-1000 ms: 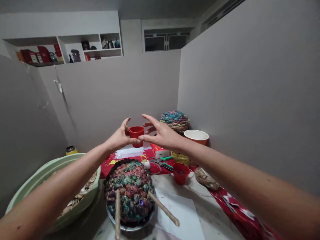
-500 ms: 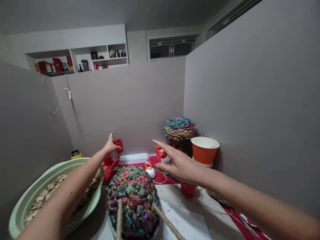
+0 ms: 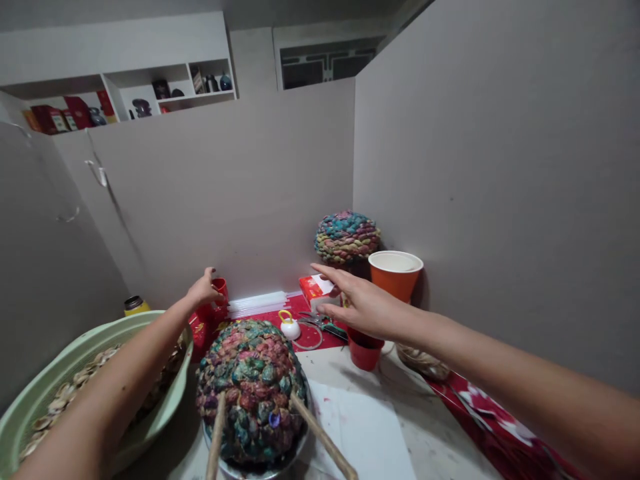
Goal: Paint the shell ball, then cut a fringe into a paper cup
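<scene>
My left hand (image 3: 203, 291) reaches to the back left of the table and is closed around a small red cup (image 3: 221, 291), held just above other red cups (image 3: 206, 315) by the wall. My right hand (image 3: 361, 305) hovers open, fingers stretched out, over another small red cup (image 3: 365, 351) and next to a pair of scissors (image 3: 323, 323). In front of me sits a dome covered in multicoloured shells (image 3: 247, 381) in a metal dish, with two wooden sticks (image 3: 320, 437) leaning on it.
A pale green basin (image 3: 65, 360) of shells stands at the left. A second multicoloured dome (image 3: 347, 237), an orange paper cup (image 3: 396, 273), a red box (image 3: 316, 290), white sticks (image 3: 257, 303) and a small white kettle-shaped thing (image 3: 289, 327) lie at the back. Twine (image 3: 423, 360) lies right.
Both hands held the red cup together a second ago. My left hand carried it away to the back left and lowered it; my right hand let go and moved right over the other cup.
</scene>
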A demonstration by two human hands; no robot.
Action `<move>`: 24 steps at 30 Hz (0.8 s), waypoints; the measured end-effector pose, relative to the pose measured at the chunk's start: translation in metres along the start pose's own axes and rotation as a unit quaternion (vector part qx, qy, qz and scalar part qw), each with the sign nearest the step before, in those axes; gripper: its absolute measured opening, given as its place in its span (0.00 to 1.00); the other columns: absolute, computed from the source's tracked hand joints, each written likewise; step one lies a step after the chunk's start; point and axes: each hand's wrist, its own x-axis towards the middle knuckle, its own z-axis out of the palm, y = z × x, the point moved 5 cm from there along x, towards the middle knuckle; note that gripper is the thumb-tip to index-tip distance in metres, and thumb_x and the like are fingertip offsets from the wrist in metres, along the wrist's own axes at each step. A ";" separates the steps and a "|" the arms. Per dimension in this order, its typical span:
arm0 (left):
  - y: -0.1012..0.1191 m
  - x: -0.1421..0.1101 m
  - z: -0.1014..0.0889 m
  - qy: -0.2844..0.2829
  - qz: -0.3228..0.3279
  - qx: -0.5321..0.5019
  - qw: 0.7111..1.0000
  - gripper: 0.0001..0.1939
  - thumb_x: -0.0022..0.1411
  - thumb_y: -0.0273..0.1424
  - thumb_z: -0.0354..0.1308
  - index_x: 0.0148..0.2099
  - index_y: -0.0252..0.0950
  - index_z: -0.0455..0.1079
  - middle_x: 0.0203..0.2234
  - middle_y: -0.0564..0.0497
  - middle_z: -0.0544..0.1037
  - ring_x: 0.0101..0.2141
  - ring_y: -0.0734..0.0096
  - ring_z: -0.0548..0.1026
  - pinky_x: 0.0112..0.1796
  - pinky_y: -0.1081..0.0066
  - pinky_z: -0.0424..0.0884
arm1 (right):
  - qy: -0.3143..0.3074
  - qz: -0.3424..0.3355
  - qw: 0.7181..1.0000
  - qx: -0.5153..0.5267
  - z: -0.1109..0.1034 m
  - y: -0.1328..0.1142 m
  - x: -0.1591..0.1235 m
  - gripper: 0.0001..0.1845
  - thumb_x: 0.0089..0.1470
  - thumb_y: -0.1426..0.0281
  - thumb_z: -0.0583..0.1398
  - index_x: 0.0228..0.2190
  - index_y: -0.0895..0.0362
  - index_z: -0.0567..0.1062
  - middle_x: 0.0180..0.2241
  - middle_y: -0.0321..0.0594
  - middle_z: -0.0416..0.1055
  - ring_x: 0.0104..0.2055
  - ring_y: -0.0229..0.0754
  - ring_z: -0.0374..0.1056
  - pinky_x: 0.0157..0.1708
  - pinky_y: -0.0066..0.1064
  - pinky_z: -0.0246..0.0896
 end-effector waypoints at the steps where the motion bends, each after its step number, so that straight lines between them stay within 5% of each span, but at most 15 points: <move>1: -0.001 0.000 0.002 -0.002 -0.004 0.017 1.000 0.19 0.67 0.35 0.59 0.58 0.36 0.68 0.53 0.44 0.75 0.46 0.59 0.77 0.45 0.54 0.76 | 0.002 0.001 1.000 -0.003 0.002 0.004 0.000 0.40 0.57 0.62 0.60 0.67 0.54 0.56 0.65 0.51 0.60 0.63 0.56 0.63 0.61 0.48 0.60; 13: 0.006 -0.003 0.010 -0.050 -0.018 0.234 0.971 0.17 0.67 0.36 0.60 0.56 0.37 0.70 0.53 0.44 0.75 0.49 0.57 0.76 0.47 0.54 0.75 | -0.082 0.036 0.995 -0.035 0.018 0.002 -0.005 0.40 0.57 0.64 0.59 0.68 0.58 0.56 0.66 0.53 0.59 0.63 0.57 0.63 0.60 0.46 0.62; 24: 0.023 0.003 0.018 -0.053 0.023 0.283 0.957 0.17 0.67 0.36 0.59 0.56 0.37 0.70 0.54 0.43 0.74 0.50 0.57 0.75 0.49 0.52 0.74 | -0.133 0.024 0.990 -0.038 0.026 -0.009 -0.009 0.40 0.58 0.64 0.58 0.68 0.59 0.55 0.67 0.52 0.56 0.67 0.57 0.57 0.63 0.48 0.56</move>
